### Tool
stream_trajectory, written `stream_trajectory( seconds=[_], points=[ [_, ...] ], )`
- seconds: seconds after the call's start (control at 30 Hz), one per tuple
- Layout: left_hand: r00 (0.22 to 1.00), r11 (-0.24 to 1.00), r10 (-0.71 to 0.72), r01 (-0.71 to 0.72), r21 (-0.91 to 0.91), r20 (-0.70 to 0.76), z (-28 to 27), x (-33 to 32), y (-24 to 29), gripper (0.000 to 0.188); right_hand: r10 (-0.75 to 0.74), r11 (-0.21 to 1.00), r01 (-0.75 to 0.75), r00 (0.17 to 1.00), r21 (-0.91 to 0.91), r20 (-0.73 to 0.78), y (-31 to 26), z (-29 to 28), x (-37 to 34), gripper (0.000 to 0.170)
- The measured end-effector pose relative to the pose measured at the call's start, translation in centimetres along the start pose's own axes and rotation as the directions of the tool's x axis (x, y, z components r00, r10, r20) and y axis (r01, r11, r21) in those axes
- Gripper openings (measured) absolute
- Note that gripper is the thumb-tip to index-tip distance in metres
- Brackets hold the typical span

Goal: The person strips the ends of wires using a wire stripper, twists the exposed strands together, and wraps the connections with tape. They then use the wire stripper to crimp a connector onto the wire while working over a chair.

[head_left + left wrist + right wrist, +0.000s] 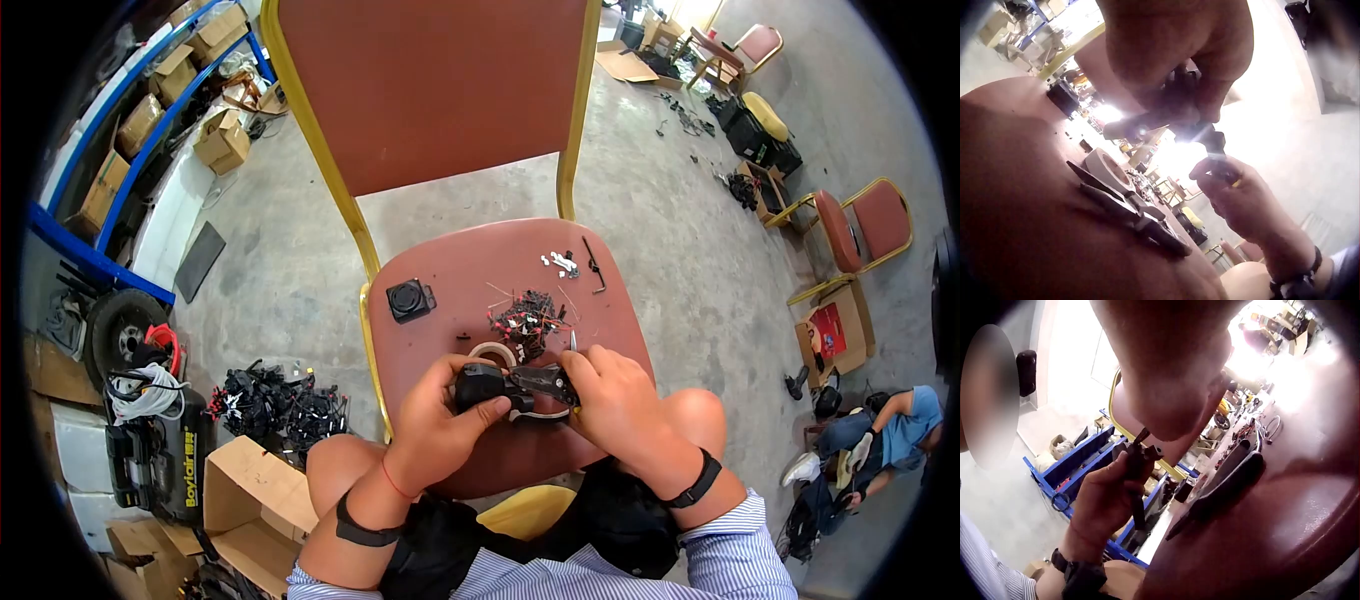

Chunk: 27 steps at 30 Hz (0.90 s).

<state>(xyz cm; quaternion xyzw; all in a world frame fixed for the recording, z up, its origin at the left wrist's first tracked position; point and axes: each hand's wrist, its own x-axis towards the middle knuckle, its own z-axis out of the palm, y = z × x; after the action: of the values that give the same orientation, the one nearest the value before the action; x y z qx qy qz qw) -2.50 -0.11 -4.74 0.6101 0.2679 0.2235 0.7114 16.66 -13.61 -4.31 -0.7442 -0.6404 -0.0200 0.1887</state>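
My left hand grips a black boxy device, thumb across its near side. From the device a dark jointed arm extends toward my right hand, whose curled fingers hold something mostly hidden at its far end. A thin metal tip shows beside those fingers. Below the hands, pliers with dark handles lie on the chair seat. Next to them is a pale tape roll. Beyond the hands sits a pile of small black and red wired parts.
On the red chair seat also lie a black square part, small white pieces and a hex key. The backrest rises behind. Left on the floor are a heap of black parts and an open carton.
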Motion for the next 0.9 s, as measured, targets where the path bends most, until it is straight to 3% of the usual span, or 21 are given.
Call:
stream_trajectory(
  seconds=[0.07, 0.17, 0.37, 0.6, 0.77, 0.9],
  points=[
    [0.999, 0.991, 0.042, -0.041, 0.124, -0.002, -0.4, 0.0, -0.3, 0.033, 0.002, 1.0, -0.002, 1.0, -0.014, 0.003, 0.1, 0.4, -0.2, 0.042],
    [0.999, 0.987, -0.039, 0.038, 0.159, -0.001, -0.8, 0.0, -0.2, 0.031, 0.003, 1.0, -0.003, 1.0, -0.024, 0.009, 0.0, 1.0, -0.3, 0.039],
    [0.971, 0.971, -0.237, 0.237, -0.006, 0.031, -1.7, -0.4, 0.2, 0.031, -0.054, 0.998, 0.053, 0.998, -0.04, -0.019, 0.5, 1.9, 0.0, 0.034],
    [0.958, 0.956, -0.284, 0.285, -0.068, 0.026, -1.9, -2.7, 0.9, 0.029, -0.106, 0.994, 0.104, 0.994, 0.043, 0.04, 0.0, 1.9, -0.7, 0.037],
    [0.924, 0.911, -0.379, 0.382, -0.155, 0.051, -1.9, -6.0, 0.8, 0.03, -0.203, 0.975, 0.202, 0.979, 0.088, 0.007, -0.1, 1.8, -1.7, 0.035],
    [0.933, 0.91, -0.357, 0.36, -0.206, 0.055, -1.9, -7.8, 0.9, 0.031, -0.264, 0.963, 0.265, 0.964, 0.05, -0.02, -0.9, 1.6, -2.3, 0.031]
  ],
)
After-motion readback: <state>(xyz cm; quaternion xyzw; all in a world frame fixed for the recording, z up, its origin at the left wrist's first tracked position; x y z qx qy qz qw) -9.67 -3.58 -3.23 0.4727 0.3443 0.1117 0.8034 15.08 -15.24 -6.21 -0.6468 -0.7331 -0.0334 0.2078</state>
